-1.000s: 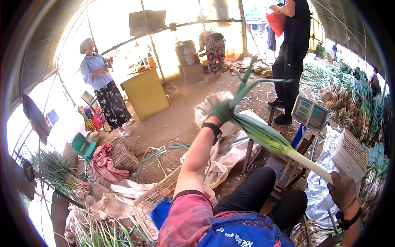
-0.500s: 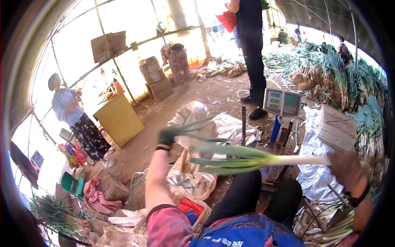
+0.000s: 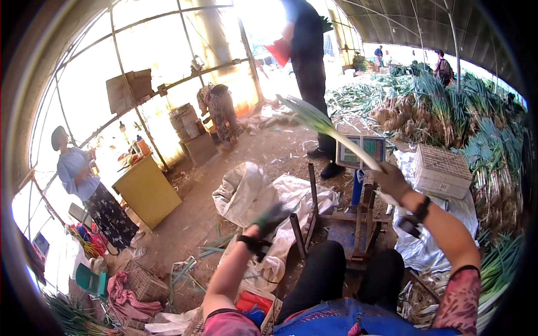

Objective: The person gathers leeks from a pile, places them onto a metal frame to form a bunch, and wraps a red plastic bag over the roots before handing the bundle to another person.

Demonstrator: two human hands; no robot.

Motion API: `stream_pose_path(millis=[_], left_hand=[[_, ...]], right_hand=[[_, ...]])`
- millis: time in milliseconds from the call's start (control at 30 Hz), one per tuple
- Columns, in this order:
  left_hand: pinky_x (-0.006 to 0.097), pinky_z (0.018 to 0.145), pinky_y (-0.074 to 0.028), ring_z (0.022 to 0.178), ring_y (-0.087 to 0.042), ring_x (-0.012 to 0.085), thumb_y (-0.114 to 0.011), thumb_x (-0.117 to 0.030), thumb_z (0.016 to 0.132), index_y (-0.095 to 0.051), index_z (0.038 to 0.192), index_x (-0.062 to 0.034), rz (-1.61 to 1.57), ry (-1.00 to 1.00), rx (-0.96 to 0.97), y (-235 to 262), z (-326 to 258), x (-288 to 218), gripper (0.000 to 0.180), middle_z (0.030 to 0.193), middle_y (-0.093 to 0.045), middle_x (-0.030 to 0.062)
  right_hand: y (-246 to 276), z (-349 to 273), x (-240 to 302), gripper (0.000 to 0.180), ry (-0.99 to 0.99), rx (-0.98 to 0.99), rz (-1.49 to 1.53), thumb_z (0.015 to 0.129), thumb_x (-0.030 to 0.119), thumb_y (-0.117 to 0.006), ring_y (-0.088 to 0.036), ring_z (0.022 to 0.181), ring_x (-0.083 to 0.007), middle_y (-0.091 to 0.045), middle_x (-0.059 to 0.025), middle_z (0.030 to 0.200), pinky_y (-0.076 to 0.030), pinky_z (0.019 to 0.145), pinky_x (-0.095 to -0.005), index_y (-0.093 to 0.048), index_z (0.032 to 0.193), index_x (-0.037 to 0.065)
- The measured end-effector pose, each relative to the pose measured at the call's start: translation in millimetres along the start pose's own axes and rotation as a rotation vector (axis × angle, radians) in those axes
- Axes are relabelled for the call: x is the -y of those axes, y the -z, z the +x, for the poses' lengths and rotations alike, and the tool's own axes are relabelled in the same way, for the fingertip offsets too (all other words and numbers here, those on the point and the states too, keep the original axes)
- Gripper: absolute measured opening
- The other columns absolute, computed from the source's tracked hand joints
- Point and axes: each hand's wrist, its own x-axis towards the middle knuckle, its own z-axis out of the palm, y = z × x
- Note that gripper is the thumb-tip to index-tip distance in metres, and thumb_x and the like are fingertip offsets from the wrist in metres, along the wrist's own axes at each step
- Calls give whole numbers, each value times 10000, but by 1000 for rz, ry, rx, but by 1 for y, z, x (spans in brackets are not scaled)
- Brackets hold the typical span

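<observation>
The right hand [image 3: 392, 180] is raised in front of the person, closed around the pale white stalk end of a long green onion [image 3: 325, 130], which slants up and to the left, its green leaf tips in the air above the dirt floor [image 3: 224, 185]. The left hand [image 3: 270, 218], in a dark green glove with a black wrist strap, is lower and nearer the middle, blurred; whether it is closed or open cannot be told, and it holds nothing that shows. Around them is a plastic-covered greenhouse tunnel. Along the right side lie big heaps of green onions [image 3: 448, 112], roots outward. Crumpled white sacks [image 3: 252, 193] lie on the floor just beyond the left hand. A yellow tabletop stand [image 3: 143, 187] with bottles on it is at the left, and a person in a light blue top [image 3: 75, 171] is beside it. A person in dark clothes [image 3: 308, 61] stands at the back. Just behind the right hand are a metal frame [image 3: 336, 215], a weighing scale with a display [image 3: 358, 151] and a white woven basket [image 3: 443, 171].
</observation>
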Motion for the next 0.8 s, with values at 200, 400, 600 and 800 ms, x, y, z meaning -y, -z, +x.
stream_pose_path(millis=[200, 400, 600, 800], left_hand=[[296, 891, -433, 1025, -510, 175, -457, -362, 1019, -436, 1279, -13, -819, -295, 9, -109, 55, -97, 436, 1137, -538, 65], [223, 489, -401, 559, -465, 59, -463, -302, 1022, -519, 941, -83, -1135, -400, -292, -82, 81, -93, 239, 700, -514, -40], [229, 517, -426, 569, -477, 62, -492, -268, 994, -575, 984, -34, -121, -457, -899, -29, 99, -72, 248, 652, -529, -12], [494, 671, -463, 793, -623, 427, -473, -439, 977, -596, 989, -39, 140, -119, -1045, 62, 121, -77, 419, 829, -641, 235]], right_hand=[[-129, 75, 55, 298, 121, -15, 500, 955, 286, -570, -579, 569, -119, -606, -46, 718, -461, 507, -292, -591, 1057, 6], [-149, 74, 89, 241, 388, 29, 460, 955, 241, -572, -646, 796, -191, -654, -96, 856, -515, 696, -331, -604, 1056, 24], [-99, 58, 18, 315, 315, 146, -9, 901, 290, -596, -616, 878, -180, -650, -101, 960, -499, 773, -305, -609, 1093, 40], [-62, -38, -107, 447, 110, 204, -776, 877, 322, -579, -540, 1156, -367, -591, -205, 1210, -423, 979, -456, -569, 1249, 74]])
